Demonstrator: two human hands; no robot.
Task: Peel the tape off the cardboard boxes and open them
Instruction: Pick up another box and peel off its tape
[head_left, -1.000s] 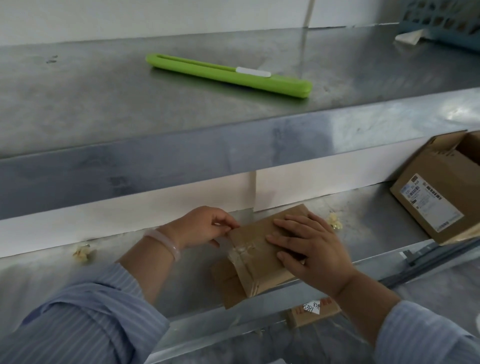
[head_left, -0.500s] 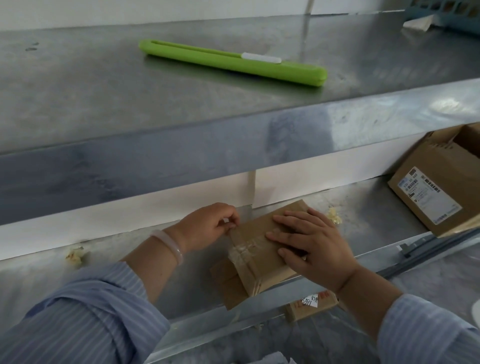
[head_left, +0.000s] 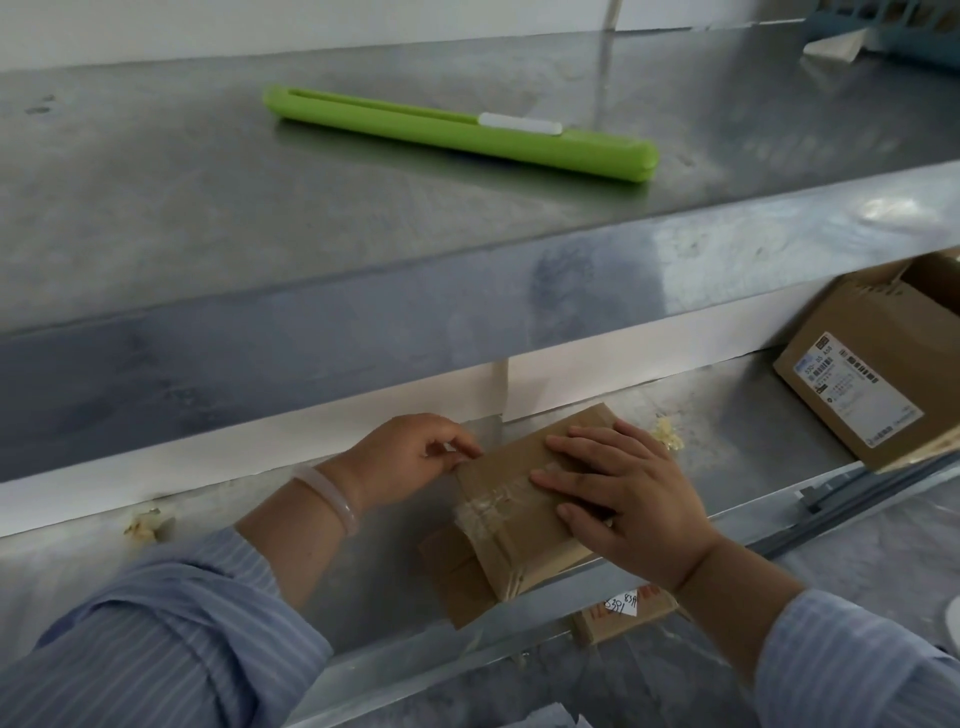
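Note:
A small brown cardboard box (head_left: 511, 470) lies on the lower steel shelf (head_left: 727, 431), wrapped crosswise with clear tape (head_left: 485, 506). My right hand (head_left: 628, 499) lies flat on top of the box, fingers spread, pressing it down. My left hand (head_left: 410, 457) is at the box's upper left edge, fingertips pinched together at the tape there. Whether a tape end is lifted cannot be made out. A flap or second flat piece of cardboard (head_left: 454, 577) sticks out under the box's near end.
A green box cutter (head_left: 457, 132) lies on the upper steel shelf (head_left: 208, 208). A larger labelled cardboard box (head_left: 878, 374), partly open, sits at the right of the lower shelf. Crumpled tape bits (head_left: 665, 431) lie on it. Another small box (head_left: 623, 613) rests below.
Both hands stay on the small box. The left fingertips have crept slightly along the box's upper left edge; the view has shifted a little.

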